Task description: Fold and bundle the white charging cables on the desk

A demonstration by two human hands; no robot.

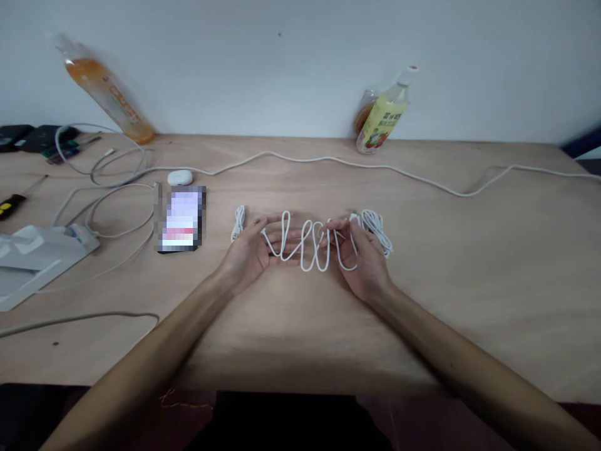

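A thin white cable [307, 269] hangs in several loose loops between my two hands, above the wooden table. One end is pinched at the thumb of my left hand [246, 258], whose other fingers reach out beneath the loops. My right hand [369, 263] grips the other end between thumb and fingers, with loops lying across its fingers. Just behind my left hand lies a small bundled white cable [238, 220]. Another coiled white cable [375, 228] rests on the table behind my right hand, partly hidden by it.
Left of my hands are a phone [181, 219], a white earbud case [179, 178], a white power strip [51, 250] and a screwdriver [13, 203]. An orange drink bottle [110, 97] and a yellow-labelled bottle [384, 116] lean against the wall. A long white cord [328, 160] crosses the table.
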